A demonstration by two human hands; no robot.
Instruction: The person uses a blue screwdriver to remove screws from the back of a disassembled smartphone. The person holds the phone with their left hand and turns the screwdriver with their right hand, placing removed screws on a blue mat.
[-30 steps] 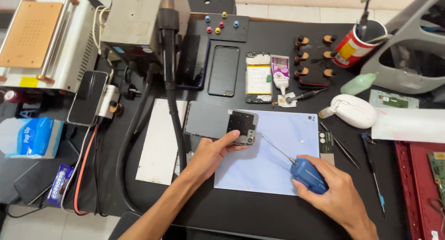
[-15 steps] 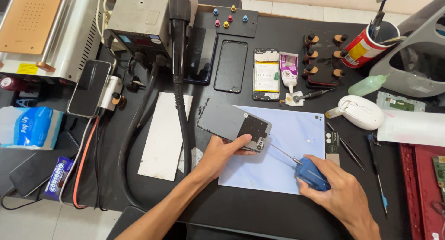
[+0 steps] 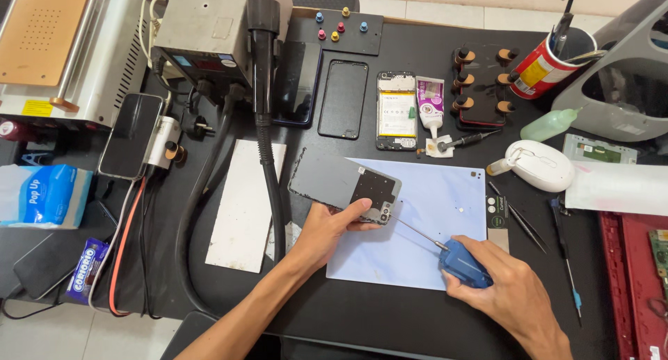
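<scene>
Blue plastic filled the right hand (image 3: 508, 294), which was closed around the stubby handle of a screwdriver (image 3: 459, 262); its thin steel shaft ran up and to the left, the tip meeting the lower right corner of an opened phone (image 3: 346, 186). That phone lay just ahead of both hands, its long axis running left to right with a slight tilt, half on the pale blue work mat (image 3: 424, 228) and half on the black bench (image 3: 390, 318). The left hand (image 3: 334, 224) was the nearer of the two, thumb pressed on the dark metal shield and fingers curled under the near edge, gripping it steady. The phone's back looked matt grey and flat, with a ragged rim. Left of it lay a white rectangular sheet (image 3: 243, 203) and a thick ribbed black hose (image 3: 268, 151). Farther back rested a bare phone frame (image 3: 343, 99), another opened handset (image 3: 396, 109) beside a small glue tube (image 3: 431, 106), and a red cup of tools (image 3: 546, 64).
</scene>
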